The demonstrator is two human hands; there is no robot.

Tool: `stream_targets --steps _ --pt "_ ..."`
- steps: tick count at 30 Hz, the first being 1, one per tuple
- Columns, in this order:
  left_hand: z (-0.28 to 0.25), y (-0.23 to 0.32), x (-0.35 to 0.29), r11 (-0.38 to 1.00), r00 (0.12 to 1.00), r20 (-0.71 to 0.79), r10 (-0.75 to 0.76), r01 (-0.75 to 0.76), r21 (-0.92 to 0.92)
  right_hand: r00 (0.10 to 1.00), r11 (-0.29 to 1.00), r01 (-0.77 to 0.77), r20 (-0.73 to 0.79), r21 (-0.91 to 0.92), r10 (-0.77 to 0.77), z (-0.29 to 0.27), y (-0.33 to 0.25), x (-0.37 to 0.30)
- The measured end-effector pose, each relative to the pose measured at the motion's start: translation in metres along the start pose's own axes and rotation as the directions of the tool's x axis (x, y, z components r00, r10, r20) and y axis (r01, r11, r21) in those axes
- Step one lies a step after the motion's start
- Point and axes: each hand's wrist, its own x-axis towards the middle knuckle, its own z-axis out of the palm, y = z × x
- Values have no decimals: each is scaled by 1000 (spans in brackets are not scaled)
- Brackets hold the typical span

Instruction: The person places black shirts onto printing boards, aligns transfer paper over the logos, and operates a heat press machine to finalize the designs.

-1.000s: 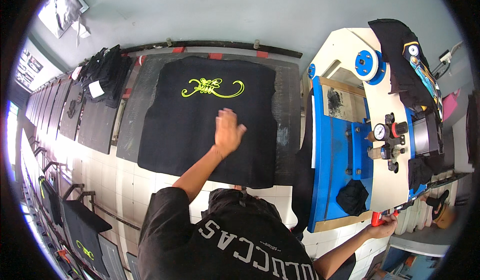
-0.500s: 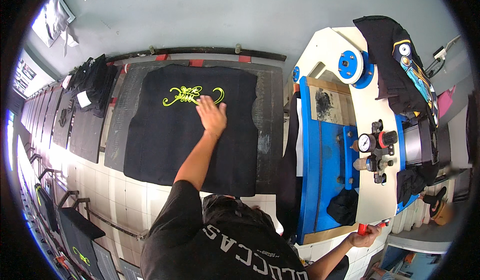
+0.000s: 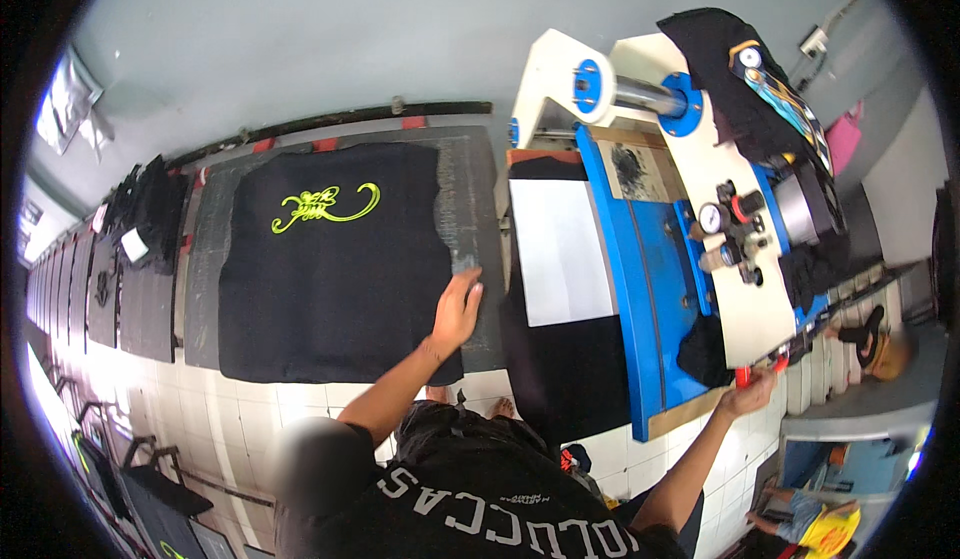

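A black shirt panel (image 3: 335, 279) with a yellow-green print (image 3: 325, 207) lies flat on a dark board (image 3: 474, 194). My left hand (image 3: 457, 309) is by the panel's right edge, fingers stretched out and holding nothing. At the lower right, my right hand (image 3: 748, 395) is closed round a red handle (image 3: 743, 375) at the near end of a blue and cream press (image 3: 652, 289). Left of the press's blue part, a white sheet (image 3: 565, 249) rests on black cloth (image 3: 570, 374).
A gauge and valve unit (image 3: 735, 229) sits on the press. A printed black garment (image 3: 765, 79) drapes over its far end. More dark boards (image 3: 148, 309) line up at the left, with black cloths (image 3: 150, 199) heaped there. A person in yellow (image 3: 830, 534) is at the lower right.
My left hand has come off the print and moved toward me, to the panel's right edge. My right hand stays on the red handle. The view has shifted, and more of the white sheet shows.
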Motion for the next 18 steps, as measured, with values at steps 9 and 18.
stream_targets --steps 9,18 --pt "-33 -3 -193 678 695 393 -602 705 -209 991 916 2 124 -400 52 -5 -54 22" --pt "-139 -81 -274 67 391 770 -505 907 -417 953 719 78 263 -691 149 13 -124 24"
